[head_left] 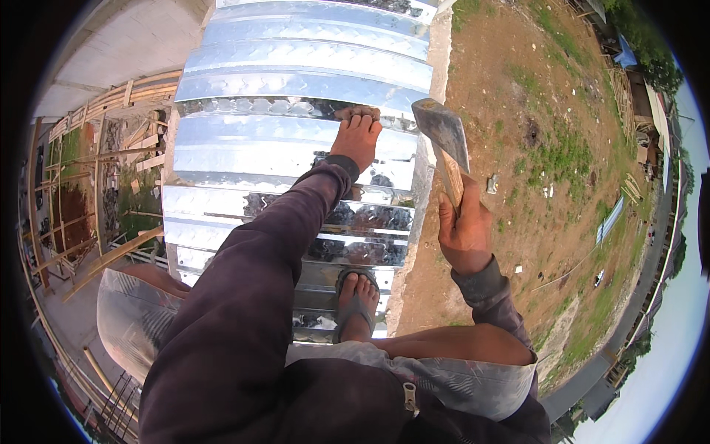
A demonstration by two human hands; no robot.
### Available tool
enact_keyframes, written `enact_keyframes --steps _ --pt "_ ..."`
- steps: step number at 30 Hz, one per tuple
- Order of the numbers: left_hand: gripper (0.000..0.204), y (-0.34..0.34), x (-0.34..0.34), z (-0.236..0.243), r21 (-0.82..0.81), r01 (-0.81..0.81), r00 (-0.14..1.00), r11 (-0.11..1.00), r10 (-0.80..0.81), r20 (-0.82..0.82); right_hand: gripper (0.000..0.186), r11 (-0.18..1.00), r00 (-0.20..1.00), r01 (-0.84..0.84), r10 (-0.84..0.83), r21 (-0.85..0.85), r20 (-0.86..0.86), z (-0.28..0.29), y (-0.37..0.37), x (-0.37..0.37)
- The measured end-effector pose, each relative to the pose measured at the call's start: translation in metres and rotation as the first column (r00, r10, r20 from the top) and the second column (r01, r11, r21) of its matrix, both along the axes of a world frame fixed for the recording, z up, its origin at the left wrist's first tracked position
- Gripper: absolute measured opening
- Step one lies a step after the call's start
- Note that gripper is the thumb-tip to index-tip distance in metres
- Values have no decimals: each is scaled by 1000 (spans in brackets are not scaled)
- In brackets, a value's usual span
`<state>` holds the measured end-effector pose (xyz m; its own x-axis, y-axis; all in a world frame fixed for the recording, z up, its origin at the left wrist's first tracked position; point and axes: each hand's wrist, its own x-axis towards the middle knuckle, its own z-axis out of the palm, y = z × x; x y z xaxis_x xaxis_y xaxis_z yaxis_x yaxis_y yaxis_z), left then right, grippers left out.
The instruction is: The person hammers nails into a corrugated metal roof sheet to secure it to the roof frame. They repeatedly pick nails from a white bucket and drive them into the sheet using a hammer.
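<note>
My left hand [359, 140] reaches forward onto the ridged silver metal sheeting [288, 137], its fingers bent together over a shiny rib; the thumb and anything beneath the fingertips are hidden. My right hand [464, 226] is closed round the wooden handle of a hammer-like tool [438, 126], raised at the right edge of the sheeting with its heavy, worn grey metal head up. Below my left hand, my sandalled foot [357, 296] stands on the sheeting.
The sheeting lies along a narrow raised concrete edge [436, 59]. A drop to dirt ground with grass patches [547, 185] is on the right. Timber framing [100, 185] and a concrete surface [111, 52] lie lower on the left. A road [614, 333] runs at the far right.
</note>
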<state>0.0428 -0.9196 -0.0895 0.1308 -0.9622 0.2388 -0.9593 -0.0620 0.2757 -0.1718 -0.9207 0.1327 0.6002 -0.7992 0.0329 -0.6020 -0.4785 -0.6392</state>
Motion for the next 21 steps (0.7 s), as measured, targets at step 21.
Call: enact_keyframes --steps 21 --pt "21 -8 1 8 -24 -28 1000 999 28 -9 20 996 975 -26 6 -87 -223 -92 -23 -31"
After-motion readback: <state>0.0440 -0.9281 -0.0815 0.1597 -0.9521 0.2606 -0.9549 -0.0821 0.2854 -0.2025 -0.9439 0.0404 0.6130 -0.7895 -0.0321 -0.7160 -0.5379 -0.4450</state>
